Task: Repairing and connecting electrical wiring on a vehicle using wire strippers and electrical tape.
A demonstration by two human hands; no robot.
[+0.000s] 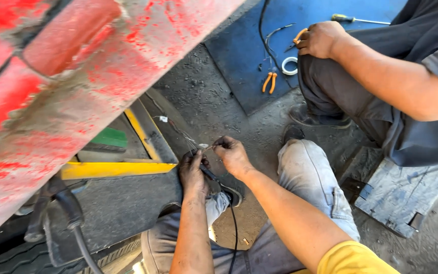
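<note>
Now we crouch on the dirt floor [204,96] beside the red bodywork [77,76], both hands low at centre. Our left hand [192,172] is closed around a black cable [214,177]; our right hand [233,155] pinches thin wire ends [205,146] at its ten o'clock. The strands look bared but not yet joined or taped, we judge. At one o'clock, on a blue mat [244,56], lie orange pliers [268,81] and a white tape roll [290,66], beside a co-worker's hand [320,39] holding a small orange-handled tool.
</note>
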